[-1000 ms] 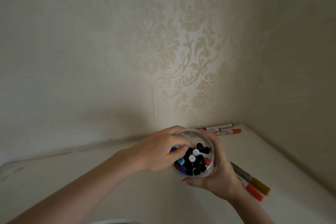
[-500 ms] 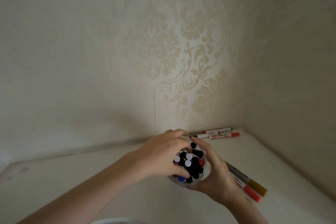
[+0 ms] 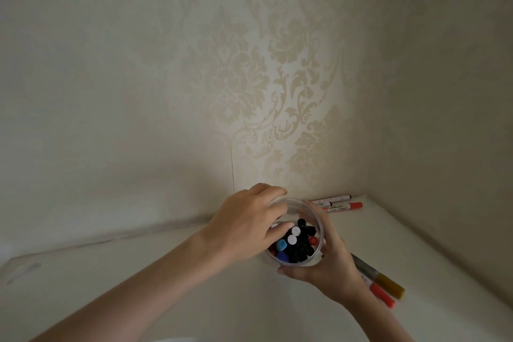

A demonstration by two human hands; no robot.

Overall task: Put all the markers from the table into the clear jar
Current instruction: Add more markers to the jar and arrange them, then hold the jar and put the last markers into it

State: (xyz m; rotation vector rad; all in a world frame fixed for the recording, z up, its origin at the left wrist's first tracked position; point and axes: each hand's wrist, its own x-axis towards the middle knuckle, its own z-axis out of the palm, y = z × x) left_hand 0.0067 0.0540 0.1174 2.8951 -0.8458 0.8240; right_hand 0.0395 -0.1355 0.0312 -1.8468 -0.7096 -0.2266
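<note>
Seating markers needs the right hand (image 3: 327,264) wrapped firmly round the clear jar (image 3: 312,257), while the left hand (image 3: 247,226) presses caps (image 3: 292,239) with loosely curled fingers, grasping nothing visible.

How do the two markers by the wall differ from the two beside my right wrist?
The wall pair lies far back, pale-barrelled, fully visible. The wrist pair lies nearer, one dark-barrelled with a mustard cap, partly hidden behind the right hand. Both pairs lie flat, outside the jar.

Dim, soft light falls on the patterned wallpaper (image 3: 277,78) at centre. Corners darken; wide-angle distortion bends the table (image 3: 416,244) edges.
</note>
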